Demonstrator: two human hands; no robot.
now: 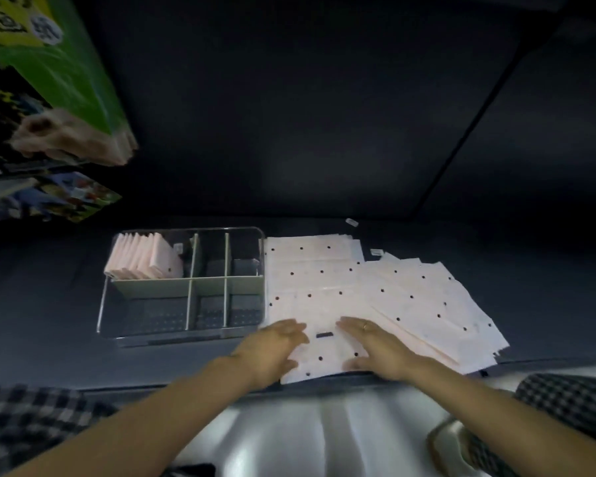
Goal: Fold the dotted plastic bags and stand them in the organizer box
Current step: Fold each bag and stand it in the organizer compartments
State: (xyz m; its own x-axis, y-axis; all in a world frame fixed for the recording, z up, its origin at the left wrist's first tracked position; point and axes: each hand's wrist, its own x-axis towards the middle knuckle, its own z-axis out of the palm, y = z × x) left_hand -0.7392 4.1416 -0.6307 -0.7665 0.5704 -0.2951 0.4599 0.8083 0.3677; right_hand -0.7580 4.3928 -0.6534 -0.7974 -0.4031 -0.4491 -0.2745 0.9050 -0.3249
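Note:
A spread of flat pale pink bags with black dots point(358, 290) lies on the dark table, right of a clear organizer box point(183, 333) with pale dividers. Several folded pink bags point(145, 259) stand in the box's far left compartment. The other compartments look bare. My left hand point(272, 349) rests flat on the near left part of the nearest bag, fingers straight. My right hand point(375, 346), with a ring on one finger, lies flat on the same bag a little to the right. A small dark mark point(324, 335) on the bag shows between the hands.
Colourful packages point(52, 80) hang or lean at the far left above the table. Two small white tags point(351, 222) lie behind the bags. The table's near edge runs just under my wrists; checked fabric point(565, 401) and grey cloth lie below it.

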